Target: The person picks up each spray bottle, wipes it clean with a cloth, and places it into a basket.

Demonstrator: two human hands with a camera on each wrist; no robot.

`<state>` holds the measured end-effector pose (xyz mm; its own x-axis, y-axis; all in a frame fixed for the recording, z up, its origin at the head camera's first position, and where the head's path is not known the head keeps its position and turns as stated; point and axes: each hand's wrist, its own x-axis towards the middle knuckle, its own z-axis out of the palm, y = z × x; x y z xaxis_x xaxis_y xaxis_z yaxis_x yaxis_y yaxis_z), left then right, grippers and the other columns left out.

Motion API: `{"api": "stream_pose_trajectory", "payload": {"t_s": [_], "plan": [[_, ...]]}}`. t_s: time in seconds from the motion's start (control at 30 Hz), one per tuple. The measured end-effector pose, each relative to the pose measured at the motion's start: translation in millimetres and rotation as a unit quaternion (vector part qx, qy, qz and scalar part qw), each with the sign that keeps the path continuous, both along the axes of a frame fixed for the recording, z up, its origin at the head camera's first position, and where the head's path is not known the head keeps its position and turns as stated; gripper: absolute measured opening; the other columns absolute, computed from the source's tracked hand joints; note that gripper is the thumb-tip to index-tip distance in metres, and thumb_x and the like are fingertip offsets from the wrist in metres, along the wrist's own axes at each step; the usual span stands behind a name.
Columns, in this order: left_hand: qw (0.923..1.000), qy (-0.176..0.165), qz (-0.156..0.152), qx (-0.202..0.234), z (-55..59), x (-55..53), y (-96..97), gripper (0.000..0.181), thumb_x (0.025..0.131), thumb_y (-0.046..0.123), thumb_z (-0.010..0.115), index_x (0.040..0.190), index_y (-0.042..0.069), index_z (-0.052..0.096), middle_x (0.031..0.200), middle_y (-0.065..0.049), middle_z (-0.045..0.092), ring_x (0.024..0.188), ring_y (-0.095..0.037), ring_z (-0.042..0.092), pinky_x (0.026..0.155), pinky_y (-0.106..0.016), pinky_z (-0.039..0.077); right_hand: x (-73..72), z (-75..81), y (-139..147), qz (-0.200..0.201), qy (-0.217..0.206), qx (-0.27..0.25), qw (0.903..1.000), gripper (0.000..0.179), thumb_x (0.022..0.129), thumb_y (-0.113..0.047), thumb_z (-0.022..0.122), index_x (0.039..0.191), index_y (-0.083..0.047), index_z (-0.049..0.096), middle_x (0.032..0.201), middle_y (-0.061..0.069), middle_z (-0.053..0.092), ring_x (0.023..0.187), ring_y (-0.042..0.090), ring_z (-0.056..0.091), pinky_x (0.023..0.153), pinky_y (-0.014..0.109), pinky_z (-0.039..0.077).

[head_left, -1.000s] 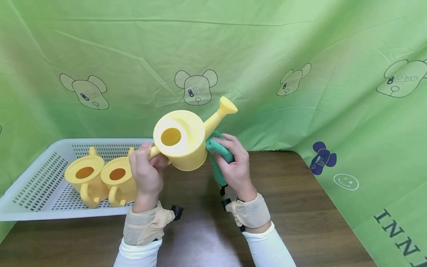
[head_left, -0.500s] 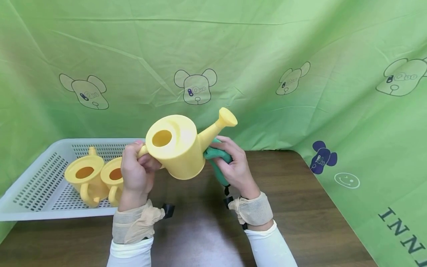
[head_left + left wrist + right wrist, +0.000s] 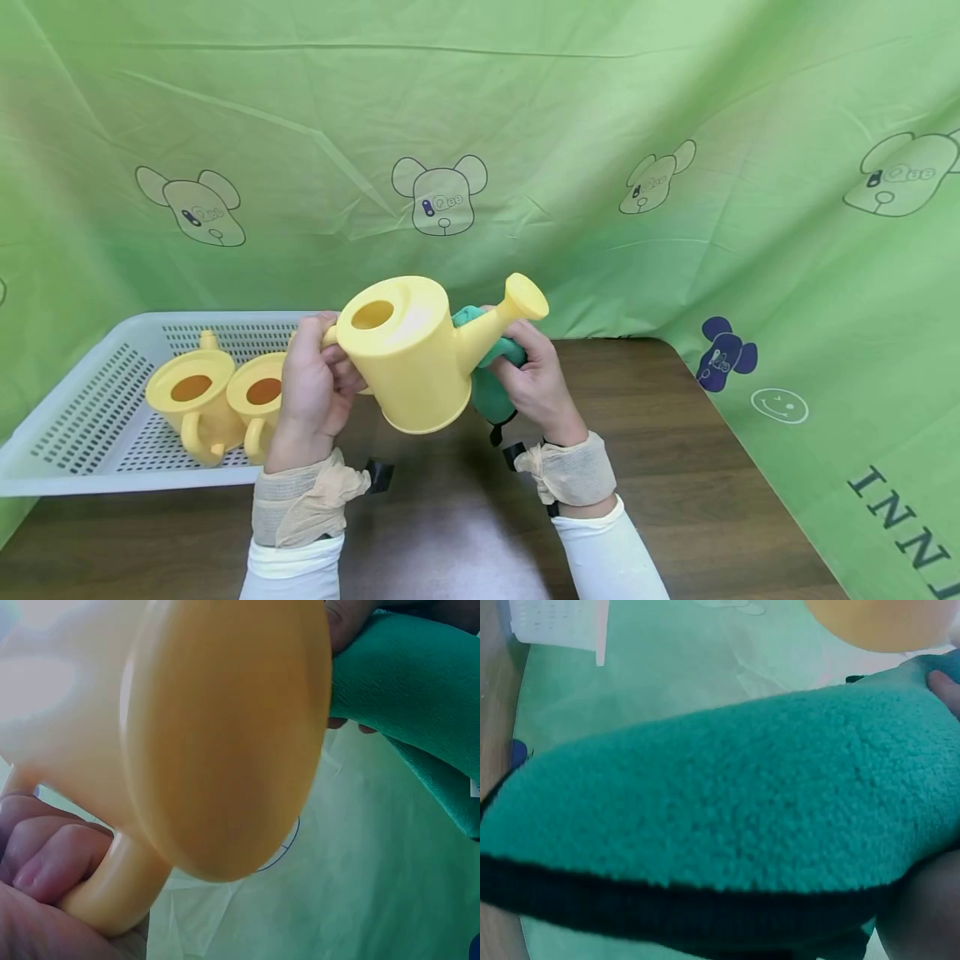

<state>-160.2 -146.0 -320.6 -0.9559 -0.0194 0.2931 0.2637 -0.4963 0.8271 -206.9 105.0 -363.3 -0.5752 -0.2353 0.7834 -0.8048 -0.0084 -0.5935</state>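
Note:
A yellow watering can point(image 3: 408, 362) is held up over the table, its spout toward the right and its round opening on top. My left hand point(image 3: 311, 383) grips its handle, fingers curled through the loop; the left wrist view shows the handle point(image 3: 127, 889) and the can's base point(image 3: 225, 750) close up. In my right hand point(image 3: 540, 379) a green cloth point(image 3: 492, 392) is bunched, lying against the can's side behind the spout point(image 3: 487, 333). The spout hides part of the right fingers. A dark-edged, fuzzy stretch of the cloth point(image 3: 727, 795) fills much of the right wrist view.
A white perforated basket point(image 3: 82, 408) stands on the left of the wooden table point(image 3: 675, 500). Two more yellow watering cans, one on the left point(image 3: 191, 400) and one beside it point(image 3: 258, 400), sit in it. A green printed curtain point(image 3: 570, 100) hangs behind and along the right.
The watering can has come lower, its spout tilting down and its side turning into view. The left hand shifted left. The cloth has moved from below the spout to behind it.

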Motion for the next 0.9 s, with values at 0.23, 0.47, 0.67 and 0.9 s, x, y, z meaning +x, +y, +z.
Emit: {"api": "stream_pose_trajectory", "payload": {"t_s": [0.23, 0.47, 0.67, 0.9], "plan": [[0.9962, -0.075, 0.021, -0.037, 2.4, -1.0, 5.0, 0.044, 0.101, 0.023, 0.032, 0.058, 0.02, 0.023, 0.046, 0.011, 0.025, 0.047, -0.012, 0.01, 0.047, -0.025, 0.009, 1.9, 1.3, 4, 0.024, -0.008, -0.068, 0.9974, 0.034, 0.098, -0.008, 0.072, 0.125, -0.029, 0.073, 0.133, -0.012, 0.069, 0.127, 0.008, 0.063, 0.112, 0.027, 0.05], [0.9937, -0.091, 0.037, -0.055, 2.9, -1.0, 8.5, 0.05, 0.103, 0.025, 0.034, 0.054, 0.021, 0.028, 0.045, 0.012, 0.029, 0.043, -0.006, 0.018, 0.044, -0.018, 0.018, -0.8, 4.6, 7, 0.029, -0.008, -0.13, 0.991, 0.033, 0.096, -0.016, 0.074, 0.126, -0.031, 0.071, 0.12, -0.015, 0.072, 0.114, 0.003, 0.066, 0.102, 0.022, 0.052], [0.9935, -0.089, 0.063, -0.033, 1.6, -2.3, 10.4, 0.05, 0.102, 0.024, 0.035, 0.053, 0.022, 0.03, 0.044, 0.012, 0.031, 0.044, -0.007, 0.019, 0.044, -0.02, 0.017, -1.1, 8.5, 6, 0.056, -0.018, -0.157, 0.9858, 0.035, 0.097, -0.007, 0.072, 0.127, -0.027, 0.07, 0.121, -0.007, 0.074, 0.116, 0.009, 0.069, 0.102, 0.027, 0.055], [0.9911, -0.058, 0.119, -0.015, 1.3, -2.9, 10.0, 0.045, 0.098, 0.019, 0.033, 0.053, 0.019, 0.026, 0.045, 0.009, 0.026, 0.047, -0.013, 0.013, 0.048, -0.03, 0.007, 0.4, 10.6, 4, -0.002, -0.052, -0.195, 0.9793, 0.04, 0.095, -0.006, 0.076, 0.123, -0.033, 0.072, 0.12, -0.011, 0.072, 0.112, 0.006, 0.066, 0.098, 0.024, 0.054]]}}
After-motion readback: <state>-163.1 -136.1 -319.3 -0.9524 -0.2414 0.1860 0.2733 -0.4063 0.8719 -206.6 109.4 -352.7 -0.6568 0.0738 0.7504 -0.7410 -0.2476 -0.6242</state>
